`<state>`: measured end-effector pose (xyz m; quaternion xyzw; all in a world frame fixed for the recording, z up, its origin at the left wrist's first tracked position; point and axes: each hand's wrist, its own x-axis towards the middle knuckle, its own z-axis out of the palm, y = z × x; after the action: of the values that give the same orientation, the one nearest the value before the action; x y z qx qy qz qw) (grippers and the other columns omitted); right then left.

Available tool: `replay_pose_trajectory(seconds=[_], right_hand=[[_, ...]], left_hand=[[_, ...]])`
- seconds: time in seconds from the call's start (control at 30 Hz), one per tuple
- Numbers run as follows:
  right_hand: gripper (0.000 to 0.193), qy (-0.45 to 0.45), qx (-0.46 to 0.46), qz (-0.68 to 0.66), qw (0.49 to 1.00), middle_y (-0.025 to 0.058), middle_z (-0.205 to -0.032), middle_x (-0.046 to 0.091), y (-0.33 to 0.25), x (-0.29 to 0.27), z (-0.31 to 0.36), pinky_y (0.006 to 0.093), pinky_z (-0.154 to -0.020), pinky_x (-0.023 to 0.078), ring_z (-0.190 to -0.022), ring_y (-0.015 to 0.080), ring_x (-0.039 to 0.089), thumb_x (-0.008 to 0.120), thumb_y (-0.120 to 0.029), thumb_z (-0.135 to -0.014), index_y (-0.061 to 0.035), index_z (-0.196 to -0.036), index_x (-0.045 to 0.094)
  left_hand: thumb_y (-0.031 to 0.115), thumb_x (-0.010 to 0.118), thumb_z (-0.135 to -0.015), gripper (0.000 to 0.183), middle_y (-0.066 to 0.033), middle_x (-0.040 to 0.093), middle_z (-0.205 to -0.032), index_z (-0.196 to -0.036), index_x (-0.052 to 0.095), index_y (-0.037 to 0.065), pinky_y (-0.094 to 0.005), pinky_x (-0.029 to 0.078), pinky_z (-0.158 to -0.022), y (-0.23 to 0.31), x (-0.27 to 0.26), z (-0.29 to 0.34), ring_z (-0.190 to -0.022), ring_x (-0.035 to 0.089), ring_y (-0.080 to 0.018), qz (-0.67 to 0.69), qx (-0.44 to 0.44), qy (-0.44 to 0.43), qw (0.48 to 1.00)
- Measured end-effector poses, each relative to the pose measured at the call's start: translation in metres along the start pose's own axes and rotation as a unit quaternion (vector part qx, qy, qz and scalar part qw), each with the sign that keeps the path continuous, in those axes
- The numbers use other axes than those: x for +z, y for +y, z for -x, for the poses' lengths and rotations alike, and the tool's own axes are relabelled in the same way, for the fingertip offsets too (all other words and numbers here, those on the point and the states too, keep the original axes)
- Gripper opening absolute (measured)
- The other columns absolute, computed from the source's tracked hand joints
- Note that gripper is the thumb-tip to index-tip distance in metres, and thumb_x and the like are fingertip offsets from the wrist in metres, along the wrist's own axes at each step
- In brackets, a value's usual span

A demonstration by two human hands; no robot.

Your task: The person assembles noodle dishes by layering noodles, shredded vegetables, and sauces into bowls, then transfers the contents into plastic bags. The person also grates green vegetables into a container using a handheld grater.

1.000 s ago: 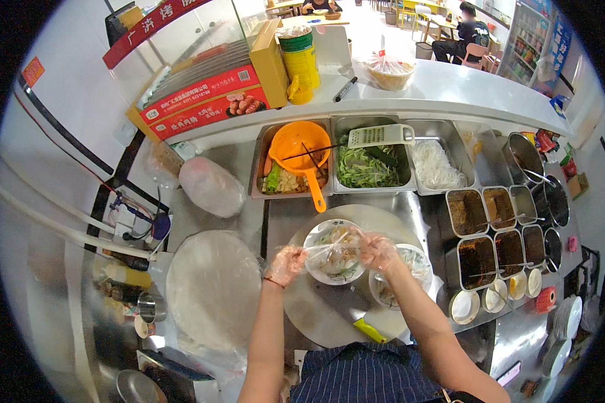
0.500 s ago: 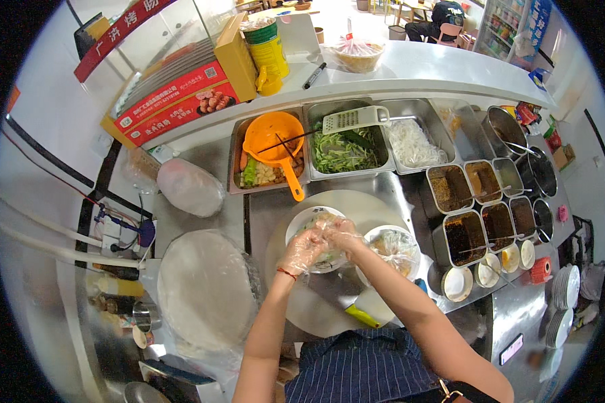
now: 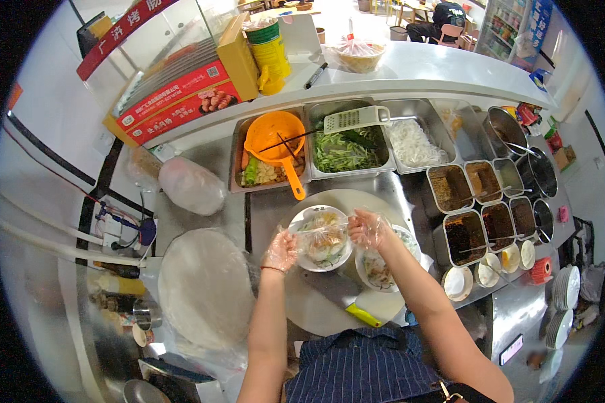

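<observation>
A knife (image 3: 363, 314) lies nearest, on the round board (image 3: 309, 317). Beyond, the left hand (image 3: 281, 250) and right hand (image 3: 368, 230) grip clear film (image 3: 310, 232) spread above a bowl (image 3: 341, 260); overstretching might tear it. A dropping right wrist could nudge the second bowl (image 3: 382, 289) beside it.

Wide fisheye view, head-worn, facing down and forward, fairly near above the steel worktop (image 3: 269, 205)
</observation>
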<state>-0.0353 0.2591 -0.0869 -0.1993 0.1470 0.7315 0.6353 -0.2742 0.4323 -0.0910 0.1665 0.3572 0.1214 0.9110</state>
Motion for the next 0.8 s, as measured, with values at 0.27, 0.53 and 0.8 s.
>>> replay_pose_trajectory(seconds=[0.27, 0.53, 0.8], right_hand=[[0.053, 0.270, -0.293, 0.648, 0.650, 0.0089, -0.087, 0.063, -0.021, 0.028, 0.109, 0.0330, -0.062, 0.050, -0.069, 0.0186, 0.060, 0.066, -0.050, -0.079, -0.0053, -0.105, 0.056], [0.023, 0.218, -0.328, 0.839, 0.375, 0.0174, -0.084, 0.063, 0.038, -0.029, 0.145, 0.0390, -0.069, 0.050, -0.076, 0.0332, 0.062, 0.068, -0.010, -0.071, -0.0047, -0.092, 0.060], [0.010, 0.270, -0.523, 0.606, 0.535, 0.0049, -0.062, 0.050, -0.002, 0.038, 0.115, 0.0275, -0.057, 0.044, -0.059, 0.0122, 0.048, 0.062, -0.001, -0.071, -0.0021, -0.075, 0.052]], left_hand=[[0.025, 0.072, -0.073, 0.057, -0.0137, 0.055, -0.113, -0.123, 0.051, 0.008, -0.0406, 0.036, -0.096, -0.024, 0.068, 0.020, -0.102, 0.052, -0.0307, -0.617, 0.492, 0.176, 0.588], [0.023, 0.070, -0.074, 0.025, -0.0157, 0.065, -0.079, -0.093, 0.066, 0.008, -0.0401, 0.050, -0.070, -0.026, 0.119, 0.020, -0.076, 0.062, -0.0315, -0.772, 0.356, 0.057, 0.523], [0.006, 0.060, -0.081, 0.006, -0.0031, 0.055, -0.077, -0.084, 0.056, 0.002, -0.0283, 0.045, -0.069, 0.037, 0.042, 0.033, -0.072, 0.051, -0.0136, -0.553, 0.619, 0.274, 0.486]])
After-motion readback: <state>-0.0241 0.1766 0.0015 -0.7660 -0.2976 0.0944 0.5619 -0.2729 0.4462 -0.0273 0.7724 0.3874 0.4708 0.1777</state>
